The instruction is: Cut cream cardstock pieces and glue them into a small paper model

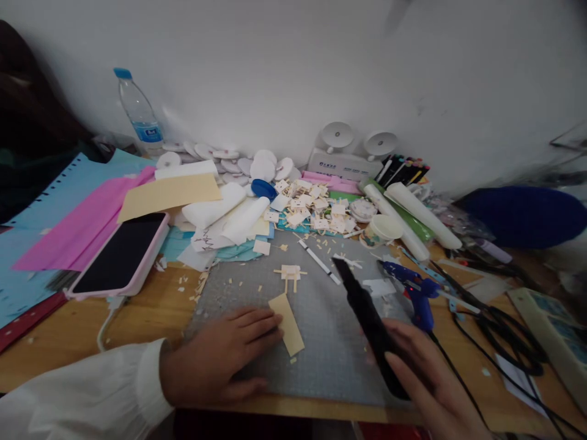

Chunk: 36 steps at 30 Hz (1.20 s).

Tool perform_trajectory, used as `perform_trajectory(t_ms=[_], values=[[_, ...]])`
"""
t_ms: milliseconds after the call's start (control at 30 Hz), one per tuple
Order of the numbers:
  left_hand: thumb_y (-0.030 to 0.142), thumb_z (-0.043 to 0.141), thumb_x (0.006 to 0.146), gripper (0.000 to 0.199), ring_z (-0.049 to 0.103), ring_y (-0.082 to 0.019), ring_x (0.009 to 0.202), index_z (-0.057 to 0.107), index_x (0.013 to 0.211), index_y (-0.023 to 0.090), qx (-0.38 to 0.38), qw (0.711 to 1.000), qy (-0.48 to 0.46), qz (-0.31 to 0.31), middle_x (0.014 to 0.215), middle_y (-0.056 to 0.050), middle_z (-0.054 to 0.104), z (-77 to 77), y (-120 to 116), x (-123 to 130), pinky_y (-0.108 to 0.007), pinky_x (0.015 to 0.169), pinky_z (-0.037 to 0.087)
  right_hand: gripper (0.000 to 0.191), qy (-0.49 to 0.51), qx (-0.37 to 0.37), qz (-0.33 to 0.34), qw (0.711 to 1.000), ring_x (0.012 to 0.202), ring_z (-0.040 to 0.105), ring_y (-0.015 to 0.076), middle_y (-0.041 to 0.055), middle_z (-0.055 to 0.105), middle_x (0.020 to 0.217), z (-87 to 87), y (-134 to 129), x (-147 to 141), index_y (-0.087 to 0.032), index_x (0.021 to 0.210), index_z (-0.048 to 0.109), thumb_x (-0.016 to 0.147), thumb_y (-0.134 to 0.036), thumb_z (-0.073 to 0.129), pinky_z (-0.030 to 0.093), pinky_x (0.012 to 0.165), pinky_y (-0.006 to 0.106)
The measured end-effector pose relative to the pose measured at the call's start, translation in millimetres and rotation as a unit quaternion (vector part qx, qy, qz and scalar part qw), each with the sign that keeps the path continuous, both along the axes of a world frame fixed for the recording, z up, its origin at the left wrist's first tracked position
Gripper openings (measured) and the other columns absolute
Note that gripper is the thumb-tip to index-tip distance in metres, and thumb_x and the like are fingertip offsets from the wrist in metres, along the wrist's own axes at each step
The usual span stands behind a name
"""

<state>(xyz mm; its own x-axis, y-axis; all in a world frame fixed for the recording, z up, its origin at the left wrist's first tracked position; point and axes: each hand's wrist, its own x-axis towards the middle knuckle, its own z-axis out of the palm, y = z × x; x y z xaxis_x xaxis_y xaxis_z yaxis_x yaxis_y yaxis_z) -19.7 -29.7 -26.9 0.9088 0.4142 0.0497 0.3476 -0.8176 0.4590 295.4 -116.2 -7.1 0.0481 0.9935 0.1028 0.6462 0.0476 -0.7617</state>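
My left hand [232,348] lies flat on the grey cutting mat [330,360], its fingertips at the left edge of a pale yellow paper strip [290,325]. In my right hand [417,366] is a black utility knife [373,318], raised over the right side of the mat with its dark blade pointing up and to the left. Just beyond the strip sits a small paper figure [290,273] with thin stick-like arms and legs. A white pen [319,261] lies farther back on the mat, among small paper scraps.
A heap of similar paper figures [312,205] is at the back. A blue glue gun [415,290] with black cable lies at right, near a paper cup [381,230]. At left are a phone [121,255], coloured sheets [87,220] and a water bottle [140,110].
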Motion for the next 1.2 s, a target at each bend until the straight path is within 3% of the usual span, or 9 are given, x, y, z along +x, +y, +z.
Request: perform_trajectory(t_ms=[133,300,467,600,700,867,1200], values=[[0.039,0.056,0.085,0.065,0.042,-0.034,0.129,0.036,0.142,0.015,-0.005,1.0,0.016,0.014,0.143,-0.017,0.042,0.4,-6.5,2.2,-0.05,0.105,0.037,0.038,-0.072,0.026,0.037,0.996,0.11,0.062,0.0195,0.0049,0.061,0.127,-6.9,-5.6,-6.0,-0.028,0.129,0.045,0.091,-0.031,0.048,0.054,0.087,0.024],[0.037,0.061,0.081,0.059,0.032,-0.038,0.135,0.046,0.135,0.018,-0.001,0.999,0.004,0.041,0.149,-0.018,0.032,0.4,-5.6,6.4,-0.054,0.106,0.034,0.04,-0.134,0.021,0.066,0.989,0.113,0.06,0.0216,0.0077,0.059,0.128,-6.3,-2.1,-7.8,-0.027,0.132,0.041,0.092,-0.032,0.046,0.054,0.088,0.03],[0.039,0.06,0.081,0.065,0.028,-0.037,0.137,0.039,0.139,0.018,0.003,0.999,0.018,0.037,0.15,-0.019,0.027,-3.9,-6.1,8.2,-0.054,0.109,0.03,0.044,-0.176,-0.01,0.126,0.976,0.111,0.061,0.0198,0.0087,0.06,0.128,-1.9,3.7,-12.4,-0.025,0.137,0.035,0.094,-0.028,0.043,0.055,0.087,0.029],[0.04,0.058,0.082,0.068,0.025,-0.035,0.138,0.034,0.142,0.019,0.014,0.999,0.026,0.04,0.151,-0.019,0.025,-7.5,-8.3,8.1,-0.054,0.111,0.026,0.057,-0.238,0.006,0.175,0.955,0.12,0.054,0.0195,0.0082,0.05,0.139,-0.4,7.8,-18.3,-0.025,0.147,0.019,0.094,-0.023,0.039,0.052,0.092,0.031],[0.04,0.057,0.083,0.069,0.026,-0.034,0.139,0.031,0.144,0.019,0.016,0.999,0.025,0.043,0.151,-0.017,0.027,-7.7,-8.2,8.5,-0.053,0.112,0.024,0.059,-0.255,-0.007,0.209,0.944,0.11,0.062,0.019,0.0089,0.057,0.132,2.1,10.9,-22.5,-0.026,0.149,0.012,0.095,-0.02,0.034,0.057,0.084,0.028],[0.039,0.057,0.082,0.067,0.028,-0.035,0.137,0.034,0.142,0.018,0.01,0.998,0.024,0.05,0.15,-0.017,0.029,-5.1,-7.1,11.1,-0.053,0.111,0.027,0.059,-0.266,-0.017,0.213,0.94,0.083,0.072,0.0188,0.0073,0.068,0.11,4.4,15.1,-28.7,-0.028,0.149,0.015,0.094,-0.018,0.032,0.06,0.074,0.03],[0.037,0.059,0.08,0.069,0.025,-0.038,0.138,0.034,0.142,0.019,-0.007,0.997,0.01,0.072,0.152,-0.019,0.022,-8.5,-10.0,10.8,-0.054,0.107,0.032,0.062,-0.274,-0.044,0.248,0.928,0.073,0.071,0.0186,0.0065,0.068,0.101,1.2,20.8,-40.1,-0.028,0.15,0.01,0.092,-0.016,0.029,0.06,0.062,0.03]])
